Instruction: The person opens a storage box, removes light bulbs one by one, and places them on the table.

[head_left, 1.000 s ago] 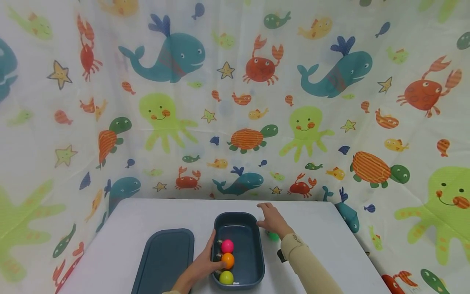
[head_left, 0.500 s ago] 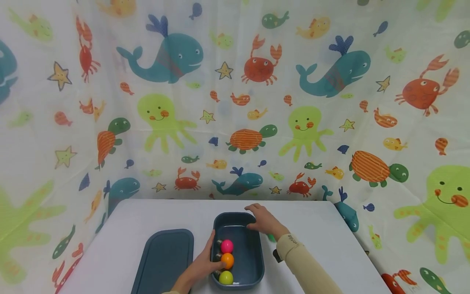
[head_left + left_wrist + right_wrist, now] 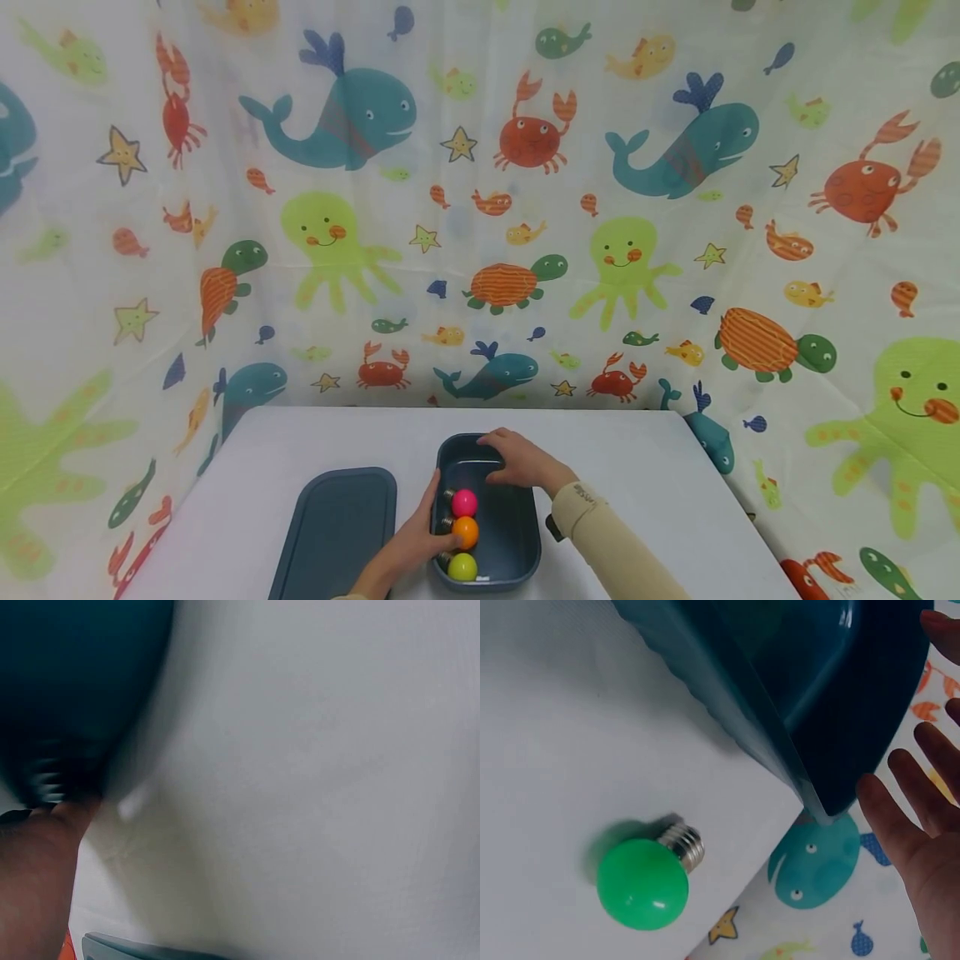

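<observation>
A deep blue-grey plastic box [image 3: 510,533] stands on the white table. Along its left side lie three small round light bulbs with screw bases: pink [image 3: 465,502], orange [image 3: 466,532] and yellow-green [image 3: 462,567]. My left hand [image 3: 415,537] grips the box's left wall, fingers along the outside, thumb over the rim by the orange bulb. Over the far right part of the box hovers my right hand [image 3: 520,461], fingers spread and holding nothing. In the right wrist view a green light bulb [image 3: 643,883] lies on the table beside the box; in the head view it is hidden behind the right hand and forearm.
A flat blue-grey lid [image 3: 341,525] lies on the table [image 3: 600,450] to the left of the box. Behind and at both sides of the table hangs a curtain [image 3: 465,208] printed with sea animals. A dark wrist camera [image 3: 553,527] sits under the right cuff.
My right hand has moved left, from beside the box's far right corner to over the box, and its arm now covers the green bulb in the head view. The left hand stays put.
</observation>
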Demonstrator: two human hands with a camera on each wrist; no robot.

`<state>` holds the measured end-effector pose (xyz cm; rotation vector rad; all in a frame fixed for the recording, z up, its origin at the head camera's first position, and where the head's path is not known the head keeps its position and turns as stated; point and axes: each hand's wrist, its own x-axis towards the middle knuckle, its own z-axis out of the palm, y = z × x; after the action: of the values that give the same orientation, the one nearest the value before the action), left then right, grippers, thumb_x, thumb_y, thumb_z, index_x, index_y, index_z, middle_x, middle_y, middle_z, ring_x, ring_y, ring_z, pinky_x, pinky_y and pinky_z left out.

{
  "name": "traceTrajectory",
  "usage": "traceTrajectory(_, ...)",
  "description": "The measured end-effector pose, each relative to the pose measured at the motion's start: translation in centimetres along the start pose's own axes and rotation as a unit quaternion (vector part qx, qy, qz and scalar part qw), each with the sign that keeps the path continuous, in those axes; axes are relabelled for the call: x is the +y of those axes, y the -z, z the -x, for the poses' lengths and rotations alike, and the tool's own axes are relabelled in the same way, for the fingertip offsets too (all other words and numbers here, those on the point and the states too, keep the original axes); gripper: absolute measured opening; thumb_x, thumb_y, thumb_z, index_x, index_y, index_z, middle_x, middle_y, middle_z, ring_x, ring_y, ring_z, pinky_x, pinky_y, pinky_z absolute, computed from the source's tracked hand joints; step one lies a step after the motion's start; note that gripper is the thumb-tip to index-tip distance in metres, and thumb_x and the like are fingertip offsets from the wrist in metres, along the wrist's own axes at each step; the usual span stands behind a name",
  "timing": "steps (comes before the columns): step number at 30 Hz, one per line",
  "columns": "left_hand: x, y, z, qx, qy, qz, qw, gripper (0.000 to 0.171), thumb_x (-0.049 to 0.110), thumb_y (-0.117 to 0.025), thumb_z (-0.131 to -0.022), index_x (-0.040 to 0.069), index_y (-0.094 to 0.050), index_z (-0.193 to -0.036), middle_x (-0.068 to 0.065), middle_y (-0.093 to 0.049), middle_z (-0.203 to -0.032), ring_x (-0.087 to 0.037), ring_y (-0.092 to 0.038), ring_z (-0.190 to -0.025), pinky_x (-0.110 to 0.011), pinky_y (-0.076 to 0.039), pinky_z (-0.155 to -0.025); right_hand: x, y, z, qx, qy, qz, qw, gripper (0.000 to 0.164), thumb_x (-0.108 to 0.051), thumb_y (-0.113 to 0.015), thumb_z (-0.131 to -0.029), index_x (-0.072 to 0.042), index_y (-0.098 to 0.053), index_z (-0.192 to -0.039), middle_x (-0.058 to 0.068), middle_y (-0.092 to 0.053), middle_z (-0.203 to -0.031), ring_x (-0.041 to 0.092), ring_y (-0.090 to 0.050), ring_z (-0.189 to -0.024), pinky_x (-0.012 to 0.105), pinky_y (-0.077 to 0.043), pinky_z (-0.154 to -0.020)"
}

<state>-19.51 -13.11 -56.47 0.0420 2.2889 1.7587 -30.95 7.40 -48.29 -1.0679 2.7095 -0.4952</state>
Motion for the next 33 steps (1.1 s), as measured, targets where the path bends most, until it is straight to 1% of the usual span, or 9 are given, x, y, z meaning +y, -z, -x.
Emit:
traceTrajectory(7,0.1,0.0,0.1,-0.006,-0.003,0.014,0.9999,0.110,0.025,-0.076,-0.085,0.011,0.007,-0.157,-0.030,-0.009,-0.158,-0.054,-0.024,-0.135,-0.077,-0.018,-0.102,-0.5,-0.6,-0.2,-0.013,-0.002,0.006,1.000,0.058,-0.028,-0.078,-0.084,-0.014,-0.057,-0.135,0.007,-0.054,-0.137,0.023,-0.051,-0.124,0.042,-0.044,-0.105)
traceTrajectory(14,-0.1,0.0,0.0,-0.004,-0.006,0.001,1.0000,0.110,0.029,-0.076,-0.085,0.011,0.006,-0.157,-0.030,-0.013,-0.158,-0.053,-0.026,-0.135,-0.076,-0.019,-0.103,-0.8,-0.7,-0.1,-0.023,0.002,0.006,1.000,0.058,-0.027,-0.078,-0.084,-0.014,-0.056,-0.136,0.007,-0.054,-0.137,0.024,-0.052,-0.125,0.043,-0.045,-0.104)
traceTrajectory(24,0.1,-0.1,0.0,0.002,0.001,-0.013,0.9999,0.111,0.028,-0.077,-0.084,0.011,0.005,-0.157,-0.030,-0.013,-0.158,-0.054,-0.026,-0.135,-0.076,-0.018,-0.103,-0.9,-1.4,-0.2,-0.034,0.000,0.008,0.999,0.057,-0.028,-0.078,-0.084,-0.017,-0.057,-0.135,0.004,-0.054,-0.137,0.023,-0.051,-0.125,0.044,-0.047,-0.102)
traceTrajectory(33,0.0,-0.2,0.2,-0.006,0.004,0.005,1.0000,0.111,0.025,-0.076,-0.084,0.012,0.007,-0.157,-0.030,-0.010,-0.158,-0.053,-0.032,-0.131,-0.075,-0.024,-0.102,-1.1,-1.8,-0.4,-0.039,0.011,0.015,0.999,0.057,-0.031,-0.079,-0.083,-0.017,-0.058,-0.134,0.001,-0.056,-0.134,0.019,-0.053,-0.123,0.040,-0.047,-0.102)
